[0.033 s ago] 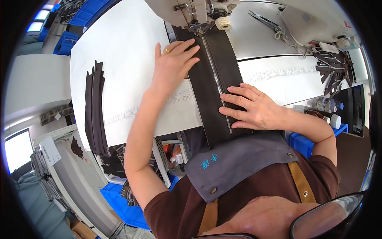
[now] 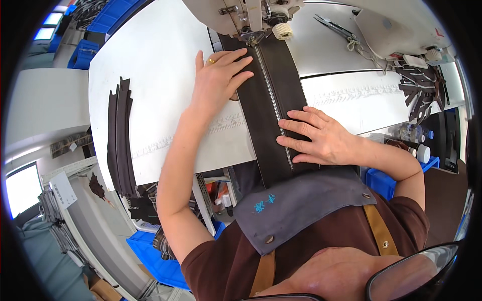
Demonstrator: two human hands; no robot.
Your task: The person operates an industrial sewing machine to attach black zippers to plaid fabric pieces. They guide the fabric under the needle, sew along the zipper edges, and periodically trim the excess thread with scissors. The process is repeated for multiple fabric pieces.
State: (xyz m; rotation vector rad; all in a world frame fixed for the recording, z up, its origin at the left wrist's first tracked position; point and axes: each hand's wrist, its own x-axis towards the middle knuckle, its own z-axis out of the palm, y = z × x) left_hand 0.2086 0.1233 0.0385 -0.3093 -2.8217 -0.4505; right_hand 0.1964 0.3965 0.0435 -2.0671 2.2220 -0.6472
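Note:
A dark brown fabric panel [image 2: 286, 75] with a metal zipper [image 2: 271, 95] down its middle runs from under the sewing machine's head [image 2: 246, 17] toward my apron [image 2: 306, 205]. My left hand [image 2: 219, 75] lies on the panel's left edge near the presser foot [image 2: 252, 39], fingers stretched out and spread. Further down, my right hand [image 2: 321, 136] rests flat on the right half, its fingertips touching the zipper line. Neither hand grips anything. The panel's near end disappears by the apron's edge.
On the white table [image 2: 165, 100] lie dark fabric strips [image 2: 119, 138] at the left. Scissors [image 2: 336, 27] rest on the metal plate by the machine. A bundle of zippers [image 2: 420, 90] sits at the far right, above bottles [image 2: 414, 132]. Blue bins [image 2: 155, 256] stand below the table.

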